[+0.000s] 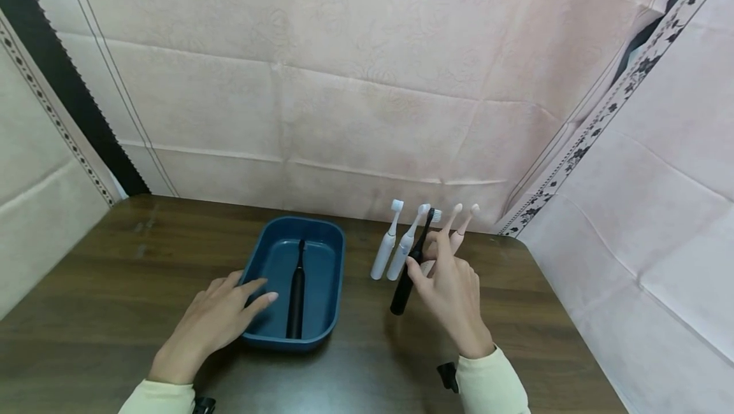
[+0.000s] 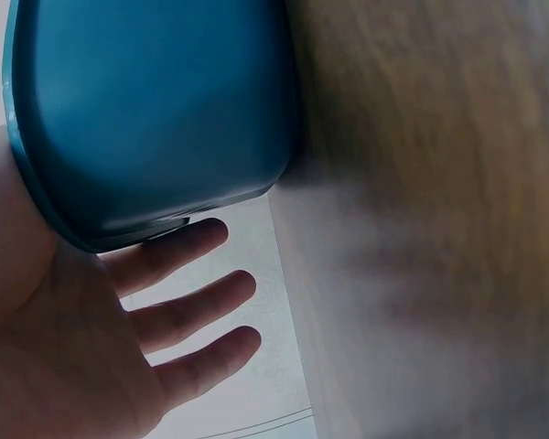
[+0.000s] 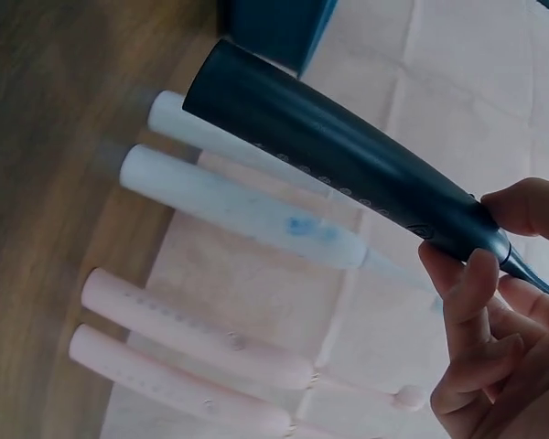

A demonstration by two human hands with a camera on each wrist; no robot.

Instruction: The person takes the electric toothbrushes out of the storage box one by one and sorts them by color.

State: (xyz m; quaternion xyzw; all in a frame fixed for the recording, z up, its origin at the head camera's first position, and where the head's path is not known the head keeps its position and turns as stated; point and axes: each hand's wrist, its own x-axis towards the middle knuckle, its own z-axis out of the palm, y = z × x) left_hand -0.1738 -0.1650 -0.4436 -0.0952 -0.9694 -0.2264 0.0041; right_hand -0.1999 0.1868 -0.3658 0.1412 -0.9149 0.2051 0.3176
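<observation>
My right hand [image 1: 455,296] pinches a black electric toothbrush [image 1: 404,292] between thumb and fingers near its neck. The toothbrush tilts, bristles up, over the table; in the right wrist view its handle [image 3: 339,151] crosses above the others. Another black electric toothbrush [image 1: 295,302] lies in a blue tray [image 1: 342,261]. At the tray's left side, my left hand [image 1: 212,318] has thumb and index finger over the rim, other fingers outside. In the left wrist view these fingers [image 2: 197,315] are spread and fairly straight beside the tray wall [image 2: 156,119].
Two white electric toothbrushes [image 1: 383,255] stand upright right of the tray. Two pink ones [image 3: 197,325] stand beside them, partly behind my right hand in the head view. Pale cloth [image 1: 344,114] hangs along the back and both sides of the wooden table [image 1: 115,274].
</observation>
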